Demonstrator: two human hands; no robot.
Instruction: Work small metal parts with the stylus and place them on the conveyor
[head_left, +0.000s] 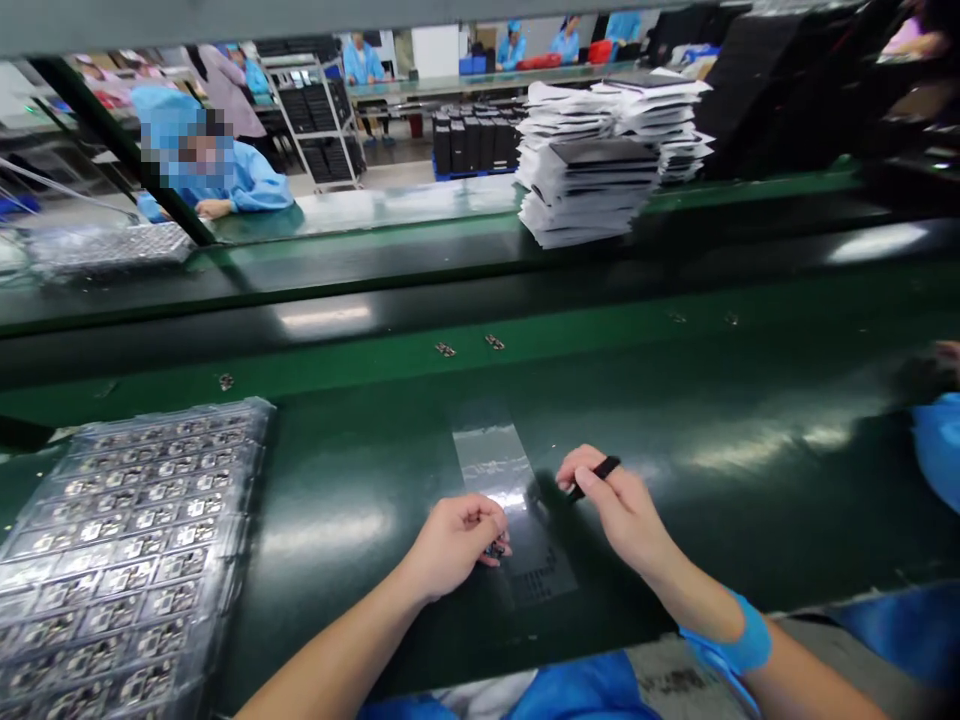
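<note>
My left hand (465,540) is closed, its fingertips pinching a small metallic electronic part (495,549) mostly hidden by the fingers. Beneath and beside it lies a clear plastic film strip (491,455), with rows of tiny dark pieces near its lower end. To the right of the strip, my right hand (611,500) grips a slim black tool (606,467) that looks like tweezers; its tip is hard to make out. This hand is above the dark green bench (352,600), apart from the film.
Stacked clear trays (142,540) of metallic parts fill the left side. Small loose parts (445,349) lie along the green ledge. Behind stand piles of white packets (592,180). A co-worker in blue (255,180) sits across; another person's blue sleeve (937,450) is at right.
</note>
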